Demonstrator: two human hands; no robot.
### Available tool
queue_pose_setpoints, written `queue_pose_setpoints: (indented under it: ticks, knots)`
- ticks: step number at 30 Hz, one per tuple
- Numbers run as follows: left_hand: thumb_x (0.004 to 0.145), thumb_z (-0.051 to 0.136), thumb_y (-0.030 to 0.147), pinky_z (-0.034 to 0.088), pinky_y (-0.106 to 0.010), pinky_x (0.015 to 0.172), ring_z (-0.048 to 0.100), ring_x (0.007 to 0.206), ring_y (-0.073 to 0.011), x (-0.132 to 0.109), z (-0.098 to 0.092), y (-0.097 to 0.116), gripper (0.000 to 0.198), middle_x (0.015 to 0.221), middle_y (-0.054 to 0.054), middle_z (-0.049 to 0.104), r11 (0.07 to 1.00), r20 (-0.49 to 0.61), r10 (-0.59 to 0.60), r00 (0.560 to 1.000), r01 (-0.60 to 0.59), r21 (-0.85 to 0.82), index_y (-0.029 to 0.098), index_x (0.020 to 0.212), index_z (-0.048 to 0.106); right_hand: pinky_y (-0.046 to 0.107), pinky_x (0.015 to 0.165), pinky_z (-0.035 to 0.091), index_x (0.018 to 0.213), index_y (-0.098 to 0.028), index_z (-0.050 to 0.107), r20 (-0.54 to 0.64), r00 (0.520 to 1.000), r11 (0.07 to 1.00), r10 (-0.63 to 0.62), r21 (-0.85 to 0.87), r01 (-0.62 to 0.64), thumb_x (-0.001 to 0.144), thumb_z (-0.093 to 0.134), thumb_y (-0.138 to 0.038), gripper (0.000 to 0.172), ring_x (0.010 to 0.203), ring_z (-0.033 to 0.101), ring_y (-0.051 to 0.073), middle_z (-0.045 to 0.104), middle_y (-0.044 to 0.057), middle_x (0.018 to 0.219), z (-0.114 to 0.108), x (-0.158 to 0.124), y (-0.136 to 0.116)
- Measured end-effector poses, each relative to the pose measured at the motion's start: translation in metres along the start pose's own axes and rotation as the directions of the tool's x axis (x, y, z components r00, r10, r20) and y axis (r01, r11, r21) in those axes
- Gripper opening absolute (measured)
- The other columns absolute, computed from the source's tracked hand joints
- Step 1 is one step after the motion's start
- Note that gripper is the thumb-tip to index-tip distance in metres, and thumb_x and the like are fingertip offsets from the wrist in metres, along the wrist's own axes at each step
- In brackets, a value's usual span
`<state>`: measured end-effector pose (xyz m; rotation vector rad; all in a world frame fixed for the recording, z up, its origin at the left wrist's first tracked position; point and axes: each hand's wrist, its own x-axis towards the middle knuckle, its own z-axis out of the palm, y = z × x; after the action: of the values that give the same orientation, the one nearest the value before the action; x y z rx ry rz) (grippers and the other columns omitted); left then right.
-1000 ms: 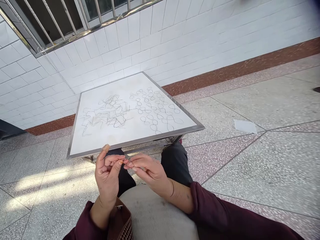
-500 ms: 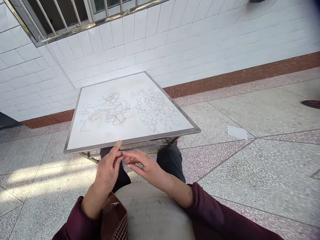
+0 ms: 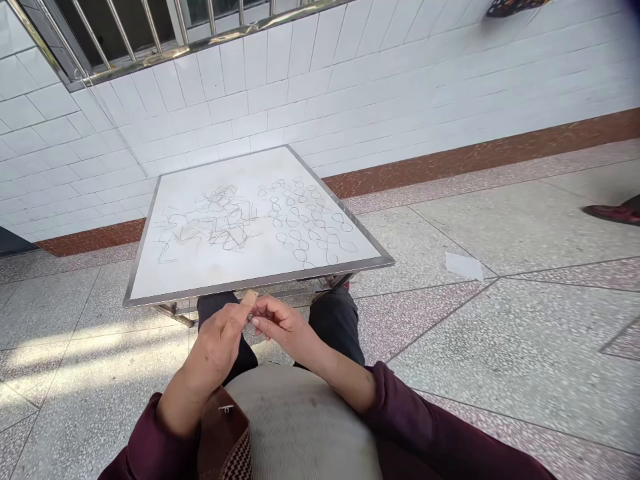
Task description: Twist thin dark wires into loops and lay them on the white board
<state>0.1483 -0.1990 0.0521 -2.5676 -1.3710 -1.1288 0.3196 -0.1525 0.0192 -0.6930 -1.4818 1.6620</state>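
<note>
My left hand (image 3: 215,345) is closed in a pinch just off the near edge of the white-topped table (image 3: 210,273). A tan wrap (image 3: 249,298) covers its thumb tip. The fingers of my right hand (image 3: 287,330) are pinched against the left fingertips. Whatever lies between them is too small or hidden to name. On the table's left half lies a tangle of thin, dark, bent wire-like strands (image 3: 233,233). Several thin loops shaped like figure eights (image 3: 300,230) are spread over the right half.
A tiled wall (image 3: 225,120) and a barred window (image 3: 150,30) stand behind the table. A white sheet (image 3: 464,266) lies on the floor to the right. Another person's dark red shoe (image 3: 615,213) shows at the right edge. A brown woven bag (image 3: 225,440) rests at my lap.
My left thumb has come down from a raised position towards the right fingertips, and both hands pinch closer together. At the right, more of the other person's shoe shows.
</note>
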Motion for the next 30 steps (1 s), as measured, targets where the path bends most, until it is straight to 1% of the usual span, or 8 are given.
queue_pose_setpoints:
  ticks: [4,9,15,20,23,24,26,30]
  knots:
    - [0.097,0.041,0.007,0.057,-0.026,0.07,0.063,0.082,-0.0144,0.001,-0.003,0.001,0.063,0.095,-0.006,0.064,0.996,0.051,0.078,0.996,-0.08,0.038,0.021,0.155,0.019,0.022,0.048,0.039,0.089,-0.021,0.062,-0.001,0.998,0.994,0.064,0.094,-0.064,0.083,0.071,-0.044,0.025,0.055,0.046,0.009,0.05,-0.005,0.067,0.0,0.001,0.002]
    - [0.097,0.042,0.006,0.057,-0.026,0.069,0.064,0.082,-0.0151,0.003,-0.004,0.001,0.067,0.095,-0.007,0.064,0.99,0.113,0.121,0.986,-0.129,0.064,0.023,0.156,0.016,0.026,0.056,0.043,0.078,-0.019,0.062,-0.044,0.994,0.979,0.105,0.18,-0.095,0.08,0.074,-0.049,0.032,0.055,0.049,0.009,0.054,-0.005,0.064,0.002,0.002,-0.006]
    - [0.09,0.057,0.003,0.059,-0.035,0.09,0.066,0.111,-0.0219,-0.007,0.013,0.0,0.074,0.117,-0.013,0.067,0.979,-0.118,0.17,0.978,-0.154,0.133,0.024,0.154,0.026,0.027,0.057,0.045,0.078,-0.02,0.063,-0.167,0.98,0.96,0.111,0.273,-0.062,0.075,0.079,-0.049,0.033,0.057,0.052,0.011,0.058,-0.005,0.064,0.006,0.003,-0.013]
    - [0.083,0.067,0.002,0.059,-0.039,0.087,0.068,0.106,-0.0233,-0.018,0.022,0.003,0.071,0.111,-0.009,0.068,0.99,-0.332,0.077,0.94,-0.032,0.137,0.031,0.143,0.044,0.026,0.06,0.047,0.081,-0.02,0.064,-0.196,0.974,0.963,0.114,0.263,-0.06,0.078,0.077,-0.044,0.027,0.059,0.054,0.011,0.059,-0.004,0.064,0.007,0.001,-0.014]
    - [0.082,0.071,0.011,0.058,-0.04,0.083,0.067,0.098,-0.022,-0.017,0.02,0.009,0.068,0.107,-0.007,0.066,0.98,-0.381,-0.195,0.904,0.199,-0.03,0.032,0.141,0.045,0.026,0.06,0.046,0.081,-0.02,0.064,-0.252,0.96,0.96,0.12,0.277,-0.048,0.078,0.076,-0.044,0.027,0.059,0.054,0.01,0.059,-0.004,0.065,0.006,0.002,-0.014]
    - [0.083,0.071,0.015,0.057,-0.039,0.082,0.066,0.095,-0.0208,-0.015,0.019,0.011,0.068,0.105,-0.007,0.066,0.937,-0.346,-0.347,0.872,0.306,-0.17,0.031,0.143,0.043,0.026,0.06,0.046,0.081,-0.02,0.064,-0.264,0.957,0.959,0.119,0.282,-0.041,0.079,0.076,-0.043,0.026,0.059,0.054,0.01,0.059,-0.004,0.065,0.005,0.002,-0.014]
    - [0.086,0.07,0.023,0.056,-0.037,0.083,0.065,0.093,-0.0185,-0.011,0.02,0.016,0.07,0.101,-0.005,0.066,0.729,-0.152,-0.609,0.779,0.472,-0.496,0.028,0.147,0.037,0.026,0.061,0.047,0.082,-0.02,0.064,-0.272,0.956,0.958,0.114,0.286,-0.033,0.08,0.075,-0.043,0.025,0.06,0.054,0.01,0.059,-0.004,0.066,0.005,0.002,-0.015]
    - [0.083,0.074,0.027,0.051,-0.03,0.085,0.065,0.082,-0.0129,-0.004,0.026,0.018,0.062,0.084,0.002,0.068,0.167,0.208,-0.75,0.628,0.484,-0.859,0.024,0.139,0.047,0.026,0.061,0.047,0.082,-0.02,0.064,-0.284,0.953,0.949,0.109,0.316,-0.014,0.079,0.076,-0.042,0.025,0.062,0.054,0.011,0.059,-0.003,0.07,0.007,0.003,-0.017]
